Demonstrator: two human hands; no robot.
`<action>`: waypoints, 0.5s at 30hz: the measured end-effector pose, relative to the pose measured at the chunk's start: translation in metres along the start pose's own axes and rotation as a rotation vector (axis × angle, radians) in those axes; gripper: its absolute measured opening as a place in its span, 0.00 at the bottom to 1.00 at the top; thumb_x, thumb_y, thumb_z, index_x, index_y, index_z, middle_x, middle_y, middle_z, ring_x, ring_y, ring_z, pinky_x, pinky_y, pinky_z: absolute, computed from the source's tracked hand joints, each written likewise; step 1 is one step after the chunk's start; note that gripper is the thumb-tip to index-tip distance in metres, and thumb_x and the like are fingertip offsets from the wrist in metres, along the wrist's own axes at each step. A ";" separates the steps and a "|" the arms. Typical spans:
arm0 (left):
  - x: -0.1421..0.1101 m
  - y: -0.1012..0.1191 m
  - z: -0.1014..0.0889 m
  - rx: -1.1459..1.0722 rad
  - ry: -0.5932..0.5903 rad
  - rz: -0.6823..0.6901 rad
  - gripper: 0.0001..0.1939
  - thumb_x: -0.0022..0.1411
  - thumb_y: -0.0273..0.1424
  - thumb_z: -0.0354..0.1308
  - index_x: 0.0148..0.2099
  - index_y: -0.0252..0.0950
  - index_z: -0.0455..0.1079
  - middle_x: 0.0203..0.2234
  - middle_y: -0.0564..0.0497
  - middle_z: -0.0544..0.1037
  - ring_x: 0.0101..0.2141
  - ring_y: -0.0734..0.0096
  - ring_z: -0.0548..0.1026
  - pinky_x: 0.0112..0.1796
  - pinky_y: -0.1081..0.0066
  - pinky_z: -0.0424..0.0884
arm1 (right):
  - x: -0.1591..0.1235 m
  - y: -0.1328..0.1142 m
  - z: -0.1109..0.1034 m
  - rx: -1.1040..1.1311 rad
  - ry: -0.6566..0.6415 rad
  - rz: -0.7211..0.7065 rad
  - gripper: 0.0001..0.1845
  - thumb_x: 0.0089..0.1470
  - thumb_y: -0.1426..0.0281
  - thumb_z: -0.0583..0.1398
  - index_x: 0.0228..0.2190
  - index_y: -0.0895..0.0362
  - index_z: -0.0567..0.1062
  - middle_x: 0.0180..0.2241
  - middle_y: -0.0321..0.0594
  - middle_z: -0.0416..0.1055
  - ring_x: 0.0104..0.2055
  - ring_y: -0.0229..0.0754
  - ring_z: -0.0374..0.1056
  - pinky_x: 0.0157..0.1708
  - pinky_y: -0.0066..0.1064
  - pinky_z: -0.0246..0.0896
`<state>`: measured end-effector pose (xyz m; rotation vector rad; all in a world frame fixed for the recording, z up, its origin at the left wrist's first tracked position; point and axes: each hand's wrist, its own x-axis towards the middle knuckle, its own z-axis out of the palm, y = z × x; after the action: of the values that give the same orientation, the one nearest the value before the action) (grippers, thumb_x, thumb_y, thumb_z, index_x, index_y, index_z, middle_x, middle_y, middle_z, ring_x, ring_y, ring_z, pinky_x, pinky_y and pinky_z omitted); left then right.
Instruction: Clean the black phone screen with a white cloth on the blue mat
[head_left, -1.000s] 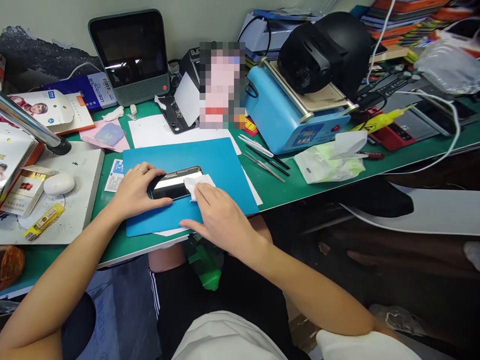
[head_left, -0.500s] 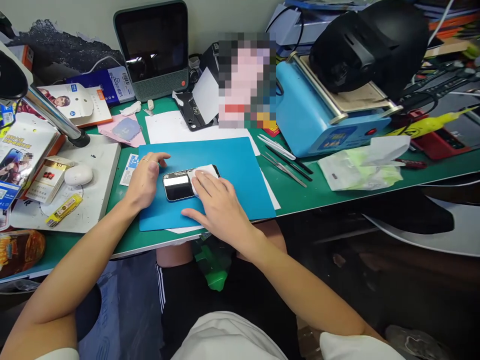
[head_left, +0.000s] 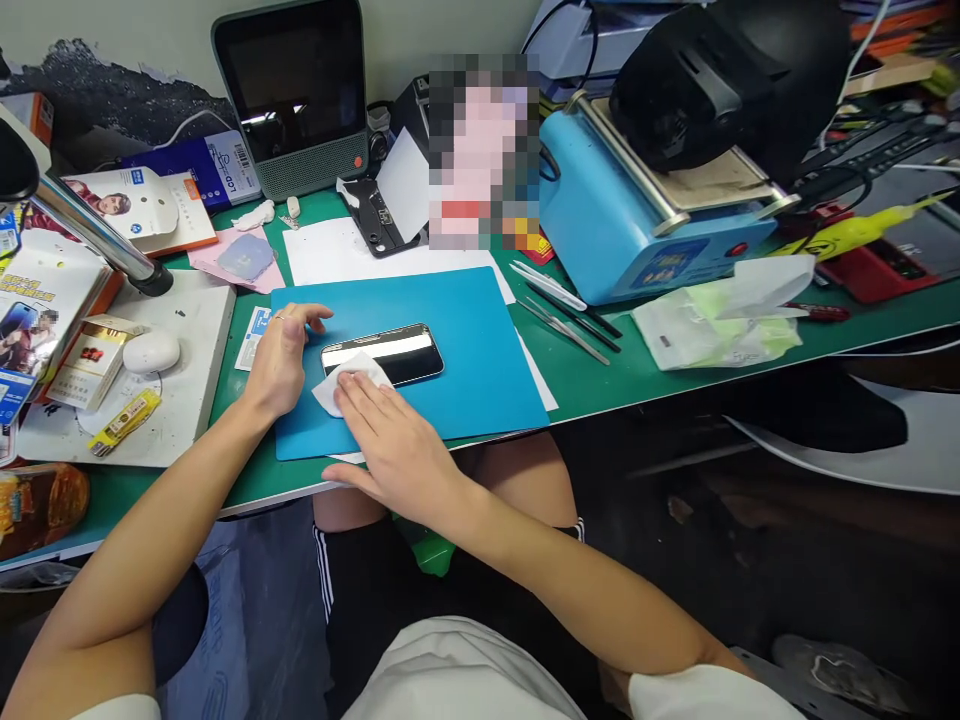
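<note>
A smartphone (head_left: 405, 353) with a glossy dark screen lies flat on the blue mat (head_left: 465, 300). Over its lower left corner, a folded white wipe (head_left: 327, 393) spreads partly onto the mat. My right hand (head_left: 397, 440) presses that wipe down under flat fingers held together, its thumb stretched apart near the table edge. Left of the phone, my left hand (head_left: 283, 360) rests on its side on the mat, fingers loosely curved and apart, holding nothing. A ring shows on one of its fingers.
Tweezers (head_left: 566, 330) and pen-like tools lie right of the mat, beside a blue machine (head_left: 637, 220) and a wipes packet (head_left: 712, 325). A smart display (head_left: 292, 90) stands behind. At left are boxes (head_left: 86, 365), a white earbud case (head_left: 151, 351) and a lamp arm (head_left: 105, 230).
My right hand has slid the wipe from the phone's right part toward its lower left corner, uncovering the right side of the screen. My left hand has stayed nearly in place.
</note>
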<state>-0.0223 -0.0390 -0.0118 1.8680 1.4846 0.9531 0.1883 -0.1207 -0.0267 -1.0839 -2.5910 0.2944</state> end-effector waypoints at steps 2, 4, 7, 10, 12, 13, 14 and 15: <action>0.000 0.001 0.000 0.005 0.002 -0.006 0.53 0.69 0.71 0.23 0.56 0.43 0.78 0.45 0.42 0.80 0.46 0.50 0.74 0.54 0.46 0.71 | 0.012 0.012 -0.003 -0.003 -0.014 0.036 0.50 0.71 0.44 0.57 0.72 0.76 0.62 0.76 0.65 0.55 0.79 0.62 0.53 0.77 0.54 0.54; 0.000 0.001 0.000 0.004 0.004 -0.022 0.54 0.68 0.72 0.21 0.57 0.43 0.78 0.45 0.42 0.80 0.46 0.51 0.74 0.54 0.47 0.71 | 0.035 0.021 -0.005 0.009 -0.046 0.079 0.53 0.70 0.41 0.57 0.73 0.74 0.61 0.76 0.66 0.53 0.80 0.63 0.51 0.78 0.57 0.50; 0.001 0.001 0.000 -0.005 0.008 -0.041 0.55 0.67 0.72 0.20 0.59 0.43 0.77 0.46 0.42 0.80 0.45 0.52 0.74 0.53 0.48 0.72 | 0.060 0.024 -0.007 0.036 -0.115 0.083 0.56 0.69 0.39 0.55 0.74 0.74 0.58 0.77 0.66 0.51 0.81 0.62 0.47 0.79 0.58 0.45; 0.001 0.001 0.000 -0.011 0.005 -0.022 0.55 0.67 0.72 0.20 0.60 0.42 0.76 0.46 0.42 0.81 0.46 0.52 0.74 0.54 0.48 0.72 | 0.053 0.013 -0.006 0.042 -0.134 0.053 0.62 0.67 0.36 0.55 0.74 0.78 0.55 0.78 0.69 0.47 0.82 0.64 0.44 0.80 0.56 0.43; 0.001 0.001 0.000 0.001 0.000 -0.007 0.55 0.67 0.72 0.21 0.60 0.43 0.76 0.46 0.42 0.81 0.46 0.51 0.74 0.54 0.47 0.72 | 0.035 0.006 -0.004 0.056 -0.113 0.003 0.62 0.66 0.35 0.56 0.74 0.78 0.56 0.77 0.70 0.47 0.82 0.64 0.44 0.80 0.56 0.43; 0.001 0.001 0.001 0.008 -0.004 -0.003 0.55 0.67 0.72 0.21 0.60 0.43 0.76 0.46 0.42 0.81 0.46 0.51 0.74 0.54 0.46 0.72 | 0.027 0.004 -0.003 0.064 -0.101 -0.019 0.61 0.67 0.36 0.55 0.73 0.78 0.57 0.77 0.70 0.47 0.82 0.64 0.44 0.80 0.57 0.45; 0.001 0.001 0.001 0.010 -0.009 -0.001 0.54 0.67 0.72 0.20 0.60 0.44 0.76 0.46 0.42 0.81 0.46 0.51 0.74 0.55 0.46 0.72 | 0.023 0.003 -0.003 0.066 -0.103 -0.030 0.59 0.68 0.36 0.54 0.73 0.78 0.58 0.77 0.70 0.46 0.82 0.64 0.43 0.80 0.57 0.46; 0.001 0.001 0.001 0.006 -0.014 0.002 0.54 0.68 0.71 0.21 0.61 0.44 0.75 0.46 0.42 0.81 0.46 0.51 0.75 0.55 0.46 0.72 | 0.022 0.004 -0.003 0.067 -0.108 -0.035 0.59 0.68 0.37 0.54 0.73 0.77 0.58 0.77 0.69 0.47 0.82 0.64 0.42 0.79 0.58 0.46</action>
<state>-0.0206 -0.0387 -0.0111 1.8772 1.4789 0.9353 0.1775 -0.1017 -0.0209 -1.0255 -2.6704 0.4401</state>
